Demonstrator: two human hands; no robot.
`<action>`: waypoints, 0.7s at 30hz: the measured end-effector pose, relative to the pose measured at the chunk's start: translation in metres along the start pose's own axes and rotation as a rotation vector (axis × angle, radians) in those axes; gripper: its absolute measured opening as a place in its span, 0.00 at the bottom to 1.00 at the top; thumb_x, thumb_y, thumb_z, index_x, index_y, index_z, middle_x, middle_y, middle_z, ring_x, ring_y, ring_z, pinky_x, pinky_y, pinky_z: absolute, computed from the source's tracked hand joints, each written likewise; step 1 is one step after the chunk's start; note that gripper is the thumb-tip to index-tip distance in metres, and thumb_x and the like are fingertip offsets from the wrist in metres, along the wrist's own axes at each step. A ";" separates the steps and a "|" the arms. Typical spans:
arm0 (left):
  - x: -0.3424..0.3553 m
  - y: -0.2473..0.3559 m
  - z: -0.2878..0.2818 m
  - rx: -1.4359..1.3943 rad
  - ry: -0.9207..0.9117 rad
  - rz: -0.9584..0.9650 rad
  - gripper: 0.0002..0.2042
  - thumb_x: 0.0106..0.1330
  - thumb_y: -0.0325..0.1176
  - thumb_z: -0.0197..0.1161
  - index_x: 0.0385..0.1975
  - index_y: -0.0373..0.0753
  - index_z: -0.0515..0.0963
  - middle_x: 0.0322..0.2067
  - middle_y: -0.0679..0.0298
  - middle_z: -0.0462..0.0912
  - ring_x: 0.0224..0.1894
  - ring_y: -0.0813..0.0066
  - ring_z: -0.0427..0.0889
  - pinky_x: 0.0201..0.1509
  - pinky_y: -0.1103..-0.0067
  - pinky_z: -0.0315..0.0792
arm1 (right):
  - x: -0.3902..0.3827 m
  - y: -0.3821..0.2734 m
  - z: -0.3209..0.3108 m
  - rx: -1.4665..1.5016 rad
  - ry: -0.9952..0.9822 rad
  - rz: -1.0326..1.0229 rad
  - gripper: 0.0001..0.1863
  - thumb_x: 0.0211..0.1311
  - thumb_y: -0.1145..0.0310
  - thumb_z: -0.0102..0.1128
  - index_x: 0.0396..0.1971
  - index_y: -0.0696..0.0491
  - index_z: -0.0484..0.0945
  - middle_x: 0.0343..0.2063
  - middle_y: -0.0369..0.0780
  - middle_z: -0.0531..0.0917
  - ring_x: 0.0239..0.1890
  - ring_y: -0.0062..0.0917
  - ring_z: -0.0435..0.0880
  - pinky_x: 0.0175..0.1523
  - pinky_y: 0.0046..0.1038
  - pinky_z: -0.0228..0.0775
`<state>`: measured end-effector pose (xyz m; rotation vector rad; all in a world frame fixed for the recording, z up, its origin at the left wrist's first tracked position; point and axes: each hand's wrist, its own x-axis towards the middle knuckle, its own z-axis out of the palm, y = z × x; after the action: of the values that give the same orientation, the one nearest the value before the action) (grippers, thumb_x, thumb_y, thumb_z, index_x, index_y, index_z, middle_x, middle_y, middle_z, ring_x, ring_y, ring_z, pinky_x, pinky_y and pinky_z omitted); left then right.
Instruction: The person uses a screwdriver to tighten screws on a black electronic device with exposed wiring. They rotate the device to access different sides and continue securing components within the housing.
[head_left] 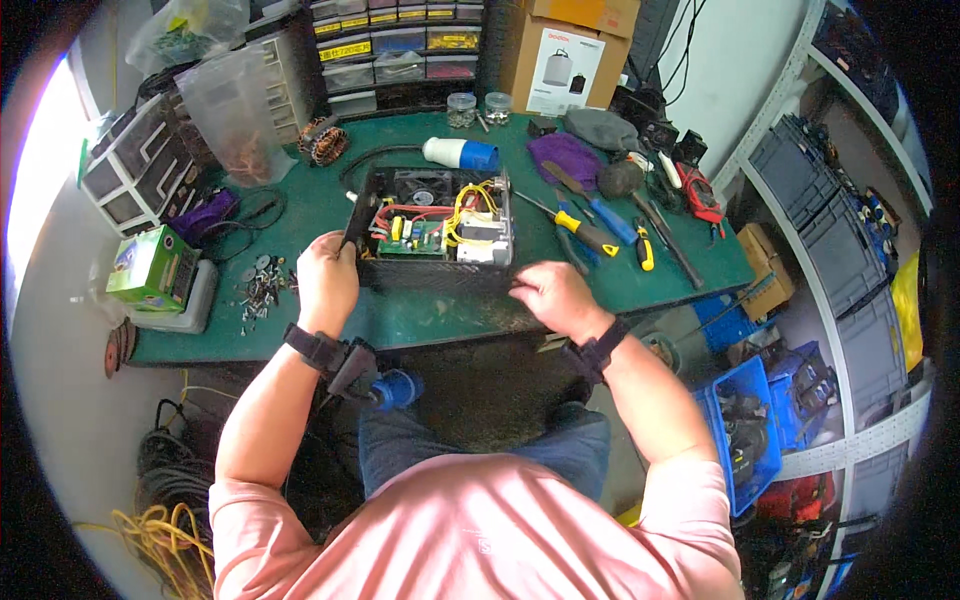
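Observation:
An open black device case (430, 273) stands on the green workbench (440, 325), its top off. Inside it are a green circuit board (418, 236), a bundle of yellow wires (468, 212), red wires and a dark fan (424, 188). My left hand (328, 278) is closed on the case's left front corner, with the fingertips at its edge. Just off the right front corner, my right hand (558, 296) has its fingers pinched together; whatever may be between them is too small to make out. A blue and white plug (460, 153) lies behind the case.
Screwdrivers (588, 232), pliers and a purple cloth (560, 155) lie right of the case. Loose screws (266, 290) are scattered at left beside a green box (152, 268). Drawer units (398, 50) and a cardboard box (570, 50) line the back. A shelf rack (800, 260) stands at right.

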<state>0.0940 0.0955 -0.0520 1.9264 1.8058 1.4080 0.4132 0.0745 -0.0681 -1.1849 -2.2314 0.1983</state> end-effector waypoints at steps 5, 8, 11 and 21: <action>-0.008 0.001 0.004 0.021 0.039 0.007 0.08 0.61 0.28 0.58 0.29 0.28 0.79 0.36 0.48 0.82 0.39 0.48 0.81 0.44 0.65 0.74 | 0.033 0.029 -0.011 -0.041 -0.120 0.013 0.10 0.49 0.66 0.67 0.28 0.57 0.81 0.28 0.51 0.81 0.34 0.47 0.82 0.39 0.40 0.73; -0.009 0.015 -0.003 0.117 -0.026 0.013 0.09 0.62 0.30 0.58 0.29 0.29 0.78 0.37 0.46 0.81 0.40 0.47 0.80 0.45 0.65 0.73 | 0.052 0.040 -0.013 0.026 -0.144 0.095 0.11 0.48 0.68 0.68 0.31 0.57 0.82 0.30 0.51 0.82 0.35 0.47 0.82 0.39 0.38 0.73; -0.013 0.023 -0.011 0.192 -0.096 0.055 0.11 0.63 0.32 0.59 0.30 0.27 0.78 0.37 0.44 0.81 0.41 0.44 0.79 0.46 0.64 0.73 | 0.074 0.045 -0.014 -0.139 -0.187 0.040 0.12 0.49 0.65 0.68 0.32 0.55 0.83 0.31 0.51 0.82 0.37 0.48 0.82 0.41 0.43 0.73; 0.081 0.000 -0.066 0.301 -0.317 0.374 0.10 0.59 0.28 0.61 0.38 0.30 0.81 0.37 0.46 0.82 0.42 0.49 0.82 0.49 0.66 0.75 | 0.056 -0.015 -0.041 -0.225 -0.033 0.309 0.14 0.54 0.61 0.66 0.31 0.58 0.82 0.31 0.52 0.84 0.36 0.46 0.84 0.42 0.43 0.75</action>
<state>0.0349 0.1330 0.0256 2.5750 1.6395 0.8695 0.4023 0.1037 -0.0044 -1.6589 -2.1297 0.0907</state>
